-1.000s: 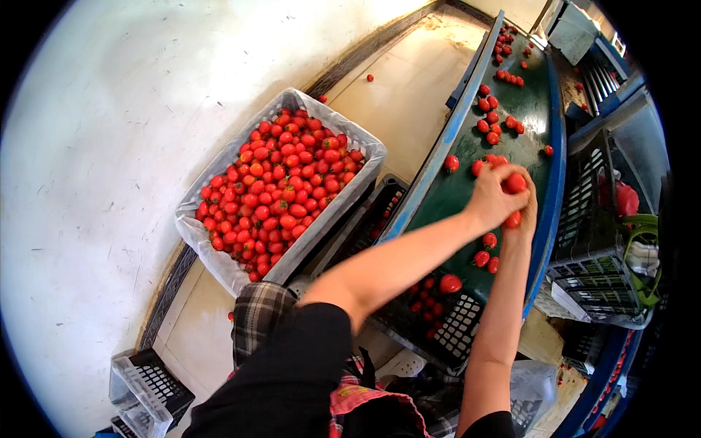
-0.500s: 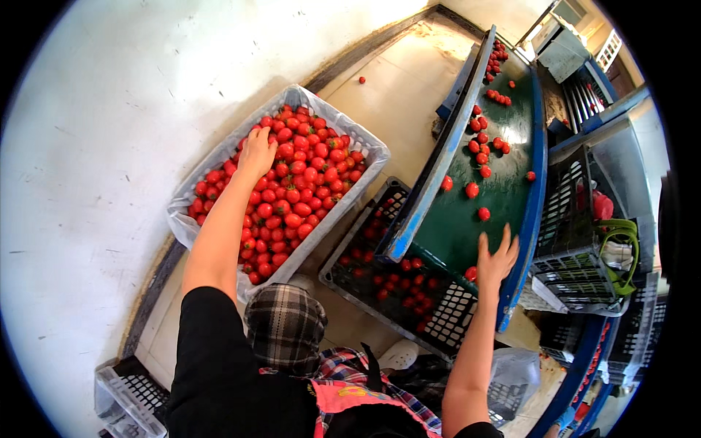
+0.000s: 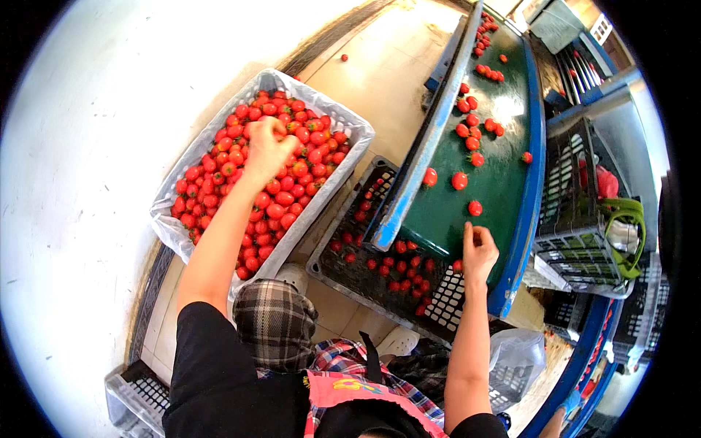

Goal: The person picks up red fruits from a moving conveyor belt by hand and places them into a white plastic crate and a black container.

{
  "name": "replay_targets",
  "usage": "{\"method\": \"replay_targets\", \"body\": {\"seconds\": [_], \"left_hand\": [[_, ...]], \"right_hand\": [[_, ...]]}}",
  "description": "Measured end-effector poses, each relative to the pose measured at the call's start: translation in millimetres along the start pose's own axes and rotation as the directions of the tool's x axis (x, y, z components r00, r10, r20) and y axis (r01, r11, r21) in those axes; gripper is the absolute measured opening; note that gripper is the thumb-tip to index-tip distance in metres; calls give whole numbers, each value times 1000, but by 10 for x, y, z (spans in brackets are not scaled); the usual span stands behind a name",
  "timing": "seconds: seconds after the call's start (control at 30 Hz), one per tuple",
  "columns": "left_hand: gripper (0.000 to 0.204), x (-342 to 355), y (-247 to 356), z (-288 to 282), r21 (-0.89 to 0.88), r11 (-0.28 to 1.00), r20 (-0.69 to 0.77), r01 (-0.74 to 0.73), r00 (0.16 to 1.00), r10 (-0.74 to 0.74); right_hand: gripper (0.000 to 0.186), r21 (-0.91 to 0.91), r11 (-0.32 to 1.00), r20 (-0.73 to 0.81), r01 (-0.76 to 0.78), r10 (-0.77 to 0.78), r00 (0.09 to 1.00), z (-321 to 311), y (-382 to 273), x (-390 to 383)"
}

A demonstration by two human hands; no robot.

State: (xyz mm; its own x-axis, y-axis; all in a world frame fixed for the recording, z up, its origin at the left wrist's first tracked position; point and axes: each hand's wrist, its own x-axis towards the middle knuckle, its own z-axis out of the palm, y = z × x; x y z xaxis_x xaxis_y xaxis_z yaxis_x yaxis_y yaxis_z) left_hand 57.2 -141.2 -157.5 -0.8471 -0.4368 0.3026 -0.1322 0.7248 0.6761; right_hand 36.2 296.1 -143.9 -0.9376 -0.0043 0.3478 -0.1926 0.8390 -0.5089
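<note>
Red tomatoes (image 3: pixel 459 180) fill the lined crate (image 3: pixel 361 137) and dot the green belt (image 3: pixel 440 219). Likely step, sorting: left hand (image 3: pixel 269 152) curled over the crate, right hand (image 3: pixel 480 255) half-curled at the belt, grips impossible to tell; next calls for gentle picking.

Bare to short black sleeves (image 3: pixel 208 358), both arms reached forward. The left hand (image 3: pixel 269 150) was between the crate's (image 3: pixel 355 131) long edges, back upward, fingers curled, its grip hidden. The right hand (image 3: pixel 480 252) was at the belt's (image 3: pixel 438 219) near edge, fingers bent inward, wrist nearly straight.
</note>
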Motion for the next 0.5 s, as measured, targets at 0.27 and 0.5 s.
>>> {"method": "replay_targets", "body": {"seconds": [0.27, 0.5], "left_hand": [[20, -267, 1244, 480, 342, 882, 466, -324, 873, 140], [36, -764, 1947, 425, -131, 878, 521, -461, 721, 457]], "right_hand": [[50, -22, 988, -39, 150, -151, 988, -68, 281, 463], [36, -21, 864, 209, 504, -489, 847, 189, -201, 414]]}}
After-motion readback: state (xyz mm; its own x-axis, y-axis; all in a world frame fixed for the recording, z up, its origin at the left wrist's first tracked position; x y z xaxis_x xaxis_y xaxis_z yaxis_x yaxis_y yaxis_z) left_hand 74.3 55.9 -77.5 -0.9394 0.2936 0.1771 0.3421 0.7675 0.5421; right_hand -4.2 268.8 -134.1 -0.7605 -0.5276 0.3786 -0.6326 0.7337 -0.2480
